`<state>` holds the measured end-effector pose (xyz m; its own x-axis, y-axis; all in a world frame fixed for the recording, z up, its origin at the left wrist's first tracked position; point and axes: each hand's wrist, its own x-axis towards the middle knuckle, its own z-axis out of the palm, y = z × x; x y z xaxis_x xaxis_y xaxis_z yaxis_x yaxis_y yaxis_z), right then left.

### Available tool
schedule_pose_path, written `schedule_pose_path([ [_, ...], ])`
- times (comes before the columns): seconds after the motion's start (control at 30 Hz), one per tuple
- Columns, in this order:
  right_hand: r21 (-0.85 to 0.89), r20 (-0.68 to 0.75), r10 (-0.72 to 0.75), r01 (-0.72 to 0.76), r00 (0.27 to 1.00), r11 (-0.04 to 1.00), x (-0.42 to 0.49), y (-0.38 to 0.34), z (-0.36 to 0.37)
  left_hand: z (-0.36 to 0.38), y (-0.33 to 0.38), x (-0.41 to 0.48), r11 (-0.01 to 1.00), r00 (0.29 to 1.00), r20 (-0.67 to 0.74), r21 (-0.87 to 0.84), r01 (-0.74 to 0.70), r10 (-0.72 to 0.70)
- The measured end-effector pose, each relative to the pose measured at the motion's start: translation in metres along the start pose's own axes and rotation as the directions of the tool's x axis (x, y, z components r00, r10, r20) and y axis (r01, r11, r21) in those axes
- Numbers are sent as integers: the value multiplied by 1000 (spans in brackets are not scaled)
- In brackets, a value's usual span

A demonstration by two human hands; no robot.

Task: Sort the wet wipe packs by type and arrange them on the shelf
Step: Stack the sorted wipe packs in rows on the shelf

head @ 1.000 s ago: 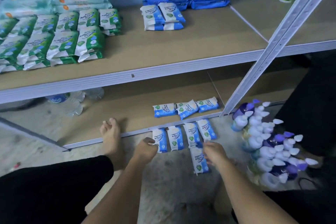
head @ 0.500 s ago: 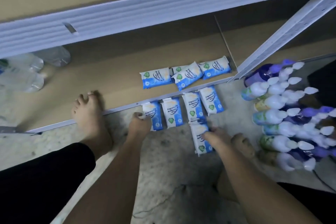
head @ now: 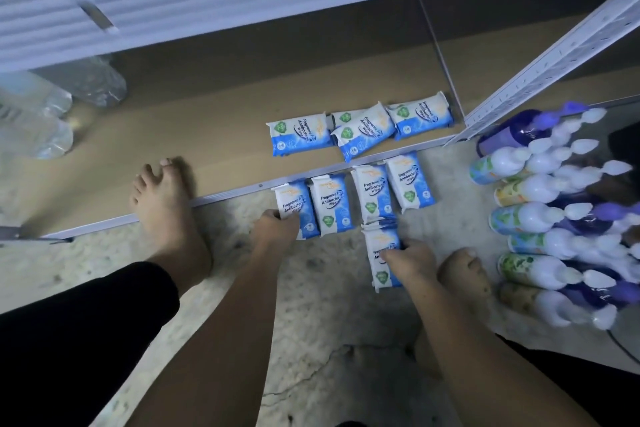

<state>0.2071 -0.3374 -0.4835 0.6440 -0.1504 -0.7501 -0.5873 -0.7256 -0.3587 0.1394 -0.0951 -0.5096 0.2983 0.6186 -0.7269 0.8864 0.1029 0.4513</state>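
Several blue-and-white antibacterial wipe packs lie on the floor by the bottom shelf's front edge (head: 225, 196). My left hand (head: 275, 229) grips the leftmost floor pack (head: 299, 204) at its lower end. My right hand (head: 410, 262) holds the nearest pack (head: 381, 255), which lies below the row. Between them sit a second pack (head: 332, 204), a third (head: 372, 194) and a fourth (head: 410, 180). Three more packs (head: 360, 130) lie on the brown bottom shelf board, partly overlapping.
Spray bottles with white and purple tops (head: 554, 225) lie heaped on the floor at right. My bare feet stand at left (head: 169, 215) and right (head: 464, 277). A white slanted shelf post (head: 554, 59) rises at right. Clear plastic bottles (head: 45, 114) sit at left on the shelf.
The view dropped from the upper shelf to the floor and moved closer. Both hands reached onto the floor packs, the left onto the leftmost, the right onto the nearest.
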Motion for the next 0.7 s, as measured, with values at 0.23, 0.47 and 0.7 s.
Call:
schedule_pose_path([
  [0.23,37,30,-8,7,1000,999,-1,-2,-3,5,4,-5,999,1000,2,-46,-21,21],
  [0.47,81,16,-5,3,1000,997,-2,-2,0,10,5,-10,974,995,100,-228,2,22],
  [0.7,145,4,-4,3,1000,989,-7,0,3,7,-13,-18,940,990,138,-340,34,14],
])
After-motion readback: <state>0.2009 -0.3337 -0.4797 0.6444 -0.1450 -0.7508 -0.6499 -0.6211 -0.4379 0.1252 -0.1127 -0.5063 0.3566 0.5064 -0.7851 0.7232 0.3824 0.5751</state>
